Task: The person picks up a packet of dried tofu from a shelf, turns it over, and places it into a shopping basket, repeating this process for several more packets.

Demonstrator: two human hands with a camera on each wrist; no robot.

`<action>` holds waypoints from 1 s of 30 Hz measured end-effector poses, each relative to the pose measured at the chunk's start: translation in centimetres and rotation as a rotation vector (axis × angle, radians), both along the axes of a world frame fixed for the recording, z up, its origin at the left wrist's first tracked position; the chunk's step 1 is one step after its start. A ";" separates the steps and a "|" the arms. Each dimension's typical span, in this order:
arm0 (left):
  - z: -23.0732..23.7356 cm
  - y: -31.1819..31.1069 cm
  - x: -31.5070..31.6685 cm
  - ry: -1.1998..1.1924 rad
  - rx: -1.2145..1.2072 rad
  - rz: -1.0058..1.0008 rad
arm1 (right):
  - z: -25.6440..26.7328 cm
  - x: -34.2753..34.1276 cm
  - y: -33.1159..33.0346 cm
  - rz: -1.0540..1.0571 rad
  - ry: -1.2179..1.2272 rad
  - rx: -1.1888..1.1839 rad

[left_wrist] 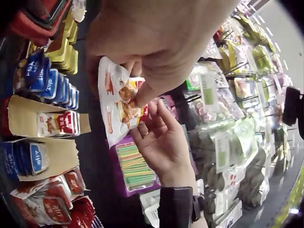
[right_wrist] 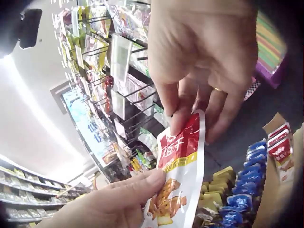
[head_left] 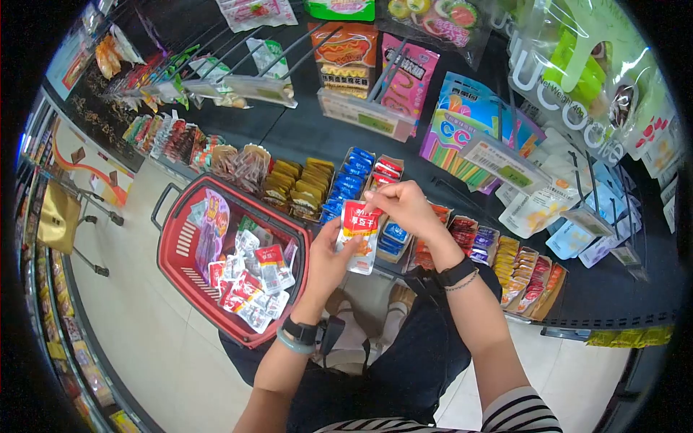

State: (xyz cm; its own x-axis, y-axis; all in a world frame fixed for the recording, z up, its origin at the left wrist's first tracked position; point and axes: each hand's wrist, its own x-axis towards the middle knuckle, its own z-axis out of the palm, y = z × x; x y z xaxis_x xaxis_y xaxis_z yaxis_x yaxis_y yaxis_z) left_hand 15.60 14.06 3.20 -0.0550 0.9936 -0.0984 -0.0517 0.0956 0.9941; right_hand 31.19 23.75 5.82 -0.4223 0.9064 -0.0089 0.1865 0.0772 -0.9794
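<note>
A small red and white snack packet [head_left: 360,225] is held in front of the body between both hands. The left hand [head_left: 329,258] grips its lower left side, thumb across the printed front, as the packet [right_wrist: 178,175] shows in the right wrist view. At the top red end, the right hand [head_left: 406,207] pinches the edge between thumb and fingers; this right hand [right_wrist: 203,61] fills the upper part of that view. In the left wrist view the back of the packet [left_wrist: 114,102] is partly covered by the left hand [left_wrist: 152,38].
A red basket [head_left: 170,268] with loose packets [head_left: 249,289] stands at the left. Beyond the hands, boxes of blue packets [head_left: 352,177] and gold packets [head_left: 312,189] line the dark shelf [head_left: 289,137]. Hanging bags [head_left: 408,79] are on hooks above. A trolley [head_left: 61,216] stands far left.
</note>
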 end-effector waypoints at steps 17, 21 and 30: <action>3.8 -9.7 -0.5 -1.728 -0.235 -0.461 | 6.3 -4.1 -7.2 0.659 0.288 -0.315; 4.8 -10.5 -0.1 -1.749 -0.223 -0.511 | 7.8 -4.8 -8.2 0.640 0.340 -0.279; 6.0 -11.1 0.1 -1.767 -0.174 -0.547 | 8.2 -5.4 -8.2 0.667 0.330 -0.284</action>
State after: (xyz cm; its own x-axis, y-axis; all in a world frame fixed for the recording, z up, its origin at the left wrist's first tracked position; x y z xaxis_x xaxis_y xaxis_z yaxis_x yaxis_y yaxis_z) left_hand 15.69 2.96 9.16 0.4953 0.8370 0.2328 -0.8196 0.5390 -0.1943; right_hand 25.82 15.55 14.01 -0.8964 0.4429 0.0183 -0.1142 -0.1907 -0.9750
